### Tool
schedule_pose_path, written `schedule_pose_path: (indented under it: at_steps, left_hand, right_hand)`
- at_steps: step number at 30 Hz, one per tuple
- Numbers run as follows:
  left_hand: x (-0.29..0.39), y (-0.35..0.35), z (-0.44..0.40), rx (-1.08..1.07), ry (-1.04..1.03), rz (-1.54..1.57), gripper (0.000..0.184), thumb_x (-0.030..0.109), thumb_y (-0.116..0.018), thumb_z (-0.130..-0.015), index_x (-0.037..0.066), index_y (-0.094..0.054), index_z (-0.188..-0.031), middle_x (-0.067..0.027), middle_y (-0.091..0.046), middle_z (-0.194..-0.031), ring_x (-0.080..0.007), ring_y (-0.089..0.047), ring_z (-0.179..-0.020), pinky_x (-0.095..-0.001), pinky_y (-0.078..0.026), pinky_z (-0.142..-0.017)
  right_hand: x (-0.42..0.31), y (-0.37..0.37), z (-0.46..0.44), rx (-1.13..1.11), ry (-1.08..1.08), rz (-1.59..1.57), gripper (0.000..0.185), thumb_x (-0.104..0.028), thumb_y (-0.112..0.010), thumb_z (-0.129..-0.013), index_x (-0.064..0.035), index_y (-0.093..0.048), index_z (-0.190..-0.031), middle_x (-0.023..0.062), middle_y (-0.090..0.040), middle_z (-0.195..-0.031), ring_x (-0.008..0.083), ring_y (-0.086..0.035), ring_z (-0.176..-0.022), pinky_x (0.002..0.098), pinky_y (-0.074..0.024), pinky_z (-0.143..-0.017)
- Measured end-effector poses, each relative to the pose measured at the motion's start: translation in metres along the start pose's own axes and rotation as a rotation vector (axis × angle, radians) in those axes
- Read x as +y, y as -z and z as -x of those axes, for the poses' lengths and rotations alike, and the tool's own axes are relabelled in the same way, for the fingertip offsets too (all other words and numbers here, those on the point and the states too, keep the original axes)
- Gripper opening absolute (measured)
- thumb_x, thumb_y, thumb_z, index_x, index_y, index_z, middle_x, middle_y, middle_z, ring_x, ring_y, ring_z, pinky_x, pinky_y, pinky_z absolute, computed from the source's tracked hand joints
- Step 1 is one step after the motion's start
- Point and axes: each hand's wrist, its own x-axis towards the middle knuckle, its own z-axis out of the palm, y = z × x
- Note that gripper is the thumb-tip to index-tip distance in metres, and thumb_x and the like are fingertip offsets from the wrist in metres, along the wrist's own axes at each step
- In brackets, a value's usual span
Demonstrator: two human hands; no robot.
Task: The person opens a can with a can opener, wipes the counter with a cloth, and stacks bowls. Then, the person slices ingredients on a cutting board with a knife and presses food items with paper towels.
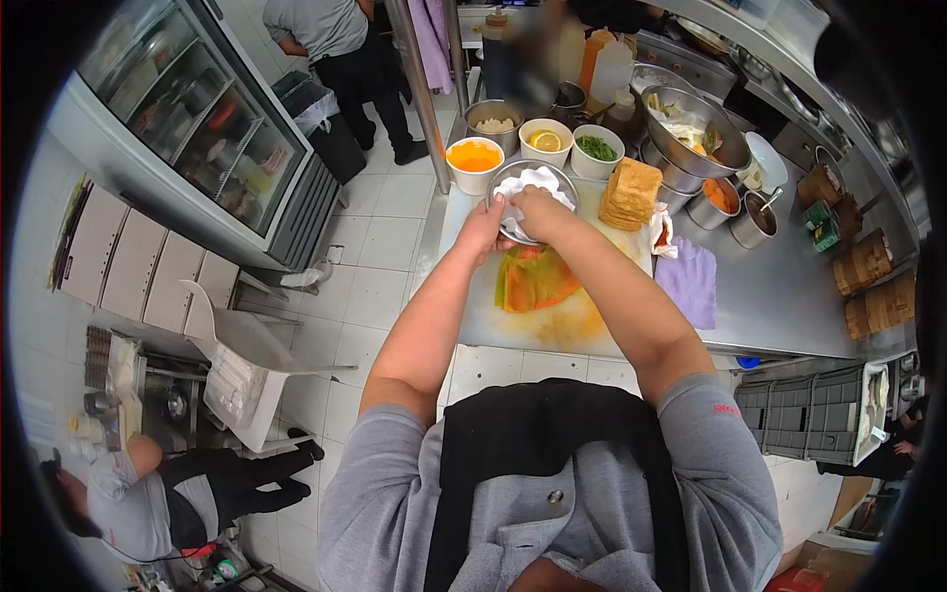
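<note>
A small metal bowl lined with white paper is between my hands above the cutting board. My left hand is wrapped round the bowl's left side, thumb at the rim. My right hand reaches inside with its fingers bent down onto the paper; what its fingertips hold, if anything, is hidden. Just below the bowl, orange and green sliced food lies on the stained white cutting board. A block of stacked bread stands right of the bowl.
Behind the board stand tubs of orange food, lemon and greens. Large metal bowls and a purple cloth are at right. A glass-door fridge and a white chair stand left; other people work nearby.
</note>
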Motion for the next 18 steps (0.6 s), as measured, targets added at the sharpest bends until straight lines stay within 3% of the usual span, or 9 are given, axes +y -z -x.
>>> schedule_pose_path:
  at_steps: [3,4,5,8,13,15,16,18]
  left_hand:
    - [0.000,-0.001,-0.008,0.019,0.004,-0.033,0.043,0.051,-0.039,-0.099,0.011,-0.050,-0.113,-0.0028,-0.059,-0.079,-0.0102,-0.055,-0.055,-0.0223,-0.047,-0.047]
    - [-0.001,-0.001,-0.011,0.016,0.010,-0.031,0.043,0.051,-0.039,-0.099,0.011,-0.050,-0.113,-0.0028,-0.059,-0.079,-0.0102,-0.055,-0.055,-0.0223,-0.047,-0.047]
    - [-0.001,0.002,-0.015,0.009,0.025,-0.048,0.043,0.051,-0.039,-0.099,0.011,-0.050,-0.110,-0.0028,-0.059,-0.079,-0.0102,-0.054,-0.055,-0.0220,-0.046,-0.047]
    - [-0.002,0.003,-0.023,0.012,0.039,-0.061,0.042,0.049,-0.039,-0.100,0.010,-0.052,-0.106,-0.0039,-0.058,-0.079,-0.0106,-0.053,-0.052,-0.0224,-0.045,-0.045]
    - [0.000,0.004,-0.029,-0.005,0.063,-0.042,0.044,0.050,-0.040,-0.099,0.008,-0.051,-0.107,-0.0050,-0.058,-0.080,-0.0108,-0.052,-0.049,-0.0227,-0.045,-0.043]
    - [0.001,0.004,-0.026,0.054,0.091,-0.036,0.047,0.055,-0.041,-0.098,0.012,-0.053,-0.111,-0.0037,-0.057,-0.082,-0.0113,-0.053,-0.059,-0.0235,-0.047,-0.052]
    - [-0.001,0.007,-0.025,0.057,0.100,-0.036,0.047,0.055,-0.041,-0.098,0.012,-0.053,-0.111,-0.0037,-0.057,-0.082,-0.0113,-0.053,-0.059,-0.0235,-0.047,-0.052]
    - [-0.007,0.013,-0.022,-0.078,0.036,0.115,0.054,0.055,-0.045,-0.096,0.008,-0.049,-0.122,-0.0065,-0.058,-0.095,-0.0138,-0.058,-0.071,-0.0279,-0.052,-0.064]
  right_hand:
    - [-0.002,0.012,0.005,0.121,0.009,0.003,0.035,-0.013,-0.066,-0.079,-0.0114,-0.063,-0.114,0.0148,-0.053,-0.120,0.0331,-0.051,-0.116,0.0449,-0.0459,-0.094]
    - [0.000,0.011,0.002,0.059,0.011,0.004,0.038,-0.021,-0.066,-0.081,-0.0172,-0.061,-0.119,0.0138,-0.052,-0.125,0.0330,-0.049,-0.120,0.0467,-0.0445,-0.096]
    - [0.000,0.009,0.002,0.055,0.005,0.003,0.038,-0.021,-0.066,-0.081,-0.0172,-0.061,-0.119,0.0138,-0.052,-0.125,0.0330,-0.049,-0.120,0.0467,-0.0445,-0.096]
    - [-0.003,0.006,-0.003,-0.170,-0.116,0.000,0.047,-0.035,-0.064,-0.085,-0.0301,-0.052,-0.130,0.0111,-0.048,-0.131,0.0332,-0.043,-0.128,0.0533,-0.0384,-0.102]
    - [0.001,0.007,-0.016,-0.183,-0.100,-0.039,0.039,-0.032,-0.063,-0.086,-0.0263,-0.057,-0.124,0.0146,-0.050,-0.130,0.0352,-0.049,-0.121,0.0498,-0.0416,-0.099]
    - [0.007,0.008,-0.020,-0.172,-0.042,-0.065,0.034,-0.031,-0.061,-0.087,-0.0237,-0.061,-0.120,0.0160,-0.053,-0.127,0.0357,-0.053,-0.117,0.0482,-0.0439,-0.097]
    - [0.011,0.013,-0.015,0.027,0.026,-0.135,0.029,-0.027,-0.060,-0.088,-0.0190,-0.063,-0.115,0.0175,-0.056,-0.120,0.0365,-0.056,-0.110,0.0463,-0.0460,-0.093]
    - [0.017,0.029,0.010,0.348,0.132,-0.293,0.023,-0.021,-0.057,-0.089,-0.0105,-0.066,-0.107,0.0198,-0.061,-0.106,0.0373,-0.061,-0.099,0.0439,-0.0488,-0.085]
